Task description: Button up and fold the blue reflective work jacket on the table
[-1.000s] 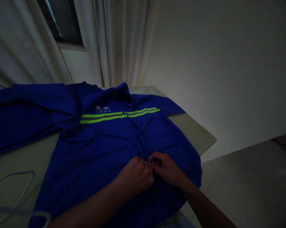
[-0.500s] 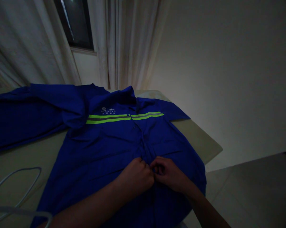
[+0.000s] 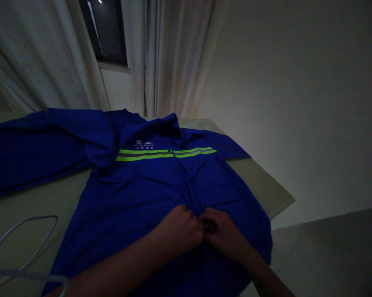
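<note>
- Royal-blue, lime-banded cloth jacket lay spread on the pale green desk.
- My left hand and right hand pinched its front placket.
- Seemed light, limp; placket edge likely surest hold.

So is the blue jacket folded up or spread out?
Mostly spread out: the blue jacket lies front up, collar and chest stripe showing.

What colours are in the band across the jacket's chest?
The chest band is yellow-green with a grey stripe along its middle, as the head view shows.
</note>
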Tool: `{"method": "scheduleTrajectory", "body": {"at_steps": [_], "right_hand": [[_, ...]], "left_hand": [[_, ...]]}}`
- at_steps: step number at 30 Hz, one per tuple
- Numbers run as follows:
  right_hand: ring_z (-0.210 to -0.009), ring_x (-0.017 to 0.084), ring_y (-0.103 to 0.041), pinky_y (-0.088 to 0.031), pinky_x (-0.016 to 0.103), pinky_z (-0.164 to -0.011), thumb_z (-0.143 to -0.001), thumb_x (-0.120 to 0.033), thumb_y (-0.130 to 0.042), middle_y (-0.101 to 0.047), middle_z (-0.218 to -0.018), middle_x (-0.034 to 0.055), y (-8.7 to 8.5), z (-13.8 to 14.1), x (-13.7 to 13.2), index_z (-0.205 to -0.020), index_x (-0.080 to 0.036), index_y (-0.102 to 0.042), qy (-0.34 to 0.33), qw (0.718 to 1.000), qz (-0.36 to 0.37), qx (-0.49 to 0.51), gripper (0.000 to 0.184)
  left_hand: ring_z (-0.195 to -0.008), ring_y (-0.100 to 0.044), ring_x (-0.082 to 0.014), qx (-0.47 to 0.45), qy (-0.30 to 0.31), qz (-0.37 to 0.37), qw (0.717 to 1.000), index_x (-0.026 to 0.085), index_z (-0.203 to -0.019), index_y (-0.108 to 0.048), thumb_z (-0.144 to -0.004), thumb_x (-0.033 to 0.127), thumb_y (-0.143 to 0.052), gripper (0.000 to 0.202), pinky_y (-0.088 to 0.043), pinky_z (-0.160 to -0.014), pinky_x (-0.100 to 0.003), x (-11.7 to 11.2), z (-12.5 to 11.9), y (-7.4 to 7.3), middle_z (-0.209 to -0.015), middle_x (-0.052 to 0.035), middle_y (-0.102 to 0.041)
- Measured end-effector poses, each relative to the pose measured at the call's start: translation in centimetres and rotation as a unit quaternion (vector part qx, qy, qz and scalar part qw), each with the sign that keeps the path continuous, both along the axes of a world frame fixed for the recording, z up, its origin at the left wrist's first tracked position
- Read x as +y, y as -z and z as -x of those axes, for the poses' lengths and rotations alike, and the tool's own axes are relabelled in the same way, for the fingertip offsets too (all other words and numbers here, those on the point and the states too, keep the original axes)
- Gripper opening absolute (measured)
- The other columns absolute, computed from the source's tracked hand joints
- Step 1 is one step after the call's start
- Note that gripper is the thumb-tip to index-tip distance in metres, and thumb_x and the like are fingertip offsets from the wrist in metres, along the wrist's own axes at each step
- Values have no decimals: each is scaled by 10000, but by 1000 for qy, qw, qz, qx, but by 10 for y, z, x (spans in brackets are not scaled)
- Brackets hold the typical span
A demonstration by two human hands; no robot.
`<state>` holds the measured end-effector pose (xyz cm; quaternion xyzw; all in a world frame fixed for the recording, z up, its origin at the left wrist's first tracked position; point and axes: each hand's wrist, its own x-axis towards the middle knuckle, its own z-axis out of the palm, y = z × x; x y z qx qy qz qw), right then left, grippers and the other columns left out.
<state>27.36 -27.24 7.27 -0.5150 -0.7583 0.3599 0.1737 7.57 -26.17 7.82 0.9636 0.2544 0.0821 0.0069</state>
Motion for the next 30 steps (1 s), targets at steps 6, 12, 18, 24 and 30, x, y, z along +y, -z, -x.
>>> {"method": "scheduleTrajectory", "body": {"at_steps": [6,12,18,24,30], "right_hand": [[-695,143,-561,-383,253,-642,-720,-60,-701,-618,-753,-24,4,-2,2,-844,-203,-738,16,1000,14,18,192],[-704,140,-557,-384,254,-652,-724,-70,-683,-619,-770,-27,3,-2,2,-857,-207,-725,12,1000,14,10,196],[-689,136,-552,-389,252,-639,-702,-65,-686,-606,-763,-30,4,-3,2,-860,-206,-727,27,999,15,17,216],[-694,140,-565,-398,254,-632,-741,-93,-711,-621,-780,-23,4,-4,1,-903,-213,-737,26,1000,9,5,203],[-640,127,-545,-397,241,-586,-772,-130,-701,-623,-789,-25,1,-6,-1,-928,-216,-712,25,1000,13,-4,179]], "left_hand": [[-664,-682,-217,-29,25,-22,999,176,-776,-714,-920,234,-786,172,-394,-575,-366,-2,0,8,-712,-43,-727],[-651,-661,-209,-25,34,-28,999,182,-770,-714,-922,235,-784,175,-379,-582,-357,-3,0,11,-703,-42,-721],[-638,-645,-208,-34,38,-49,998,190,-733,-712,-914,246,-785,204,-367,-574,-374,-5,0,11,-676,-40,-699],[-663,-657,-206,-18,36,-41,998,182,-736,-713,-931,251,-770,215,-395,-606,-361,-6,-2,13,-682,-59,-705],[-706,-705,-224,-5,5,20,1000,170,-793,-726,-941,232,-756,163,-438,-606,-356,2,1,10,-750,-73,-744]]}}
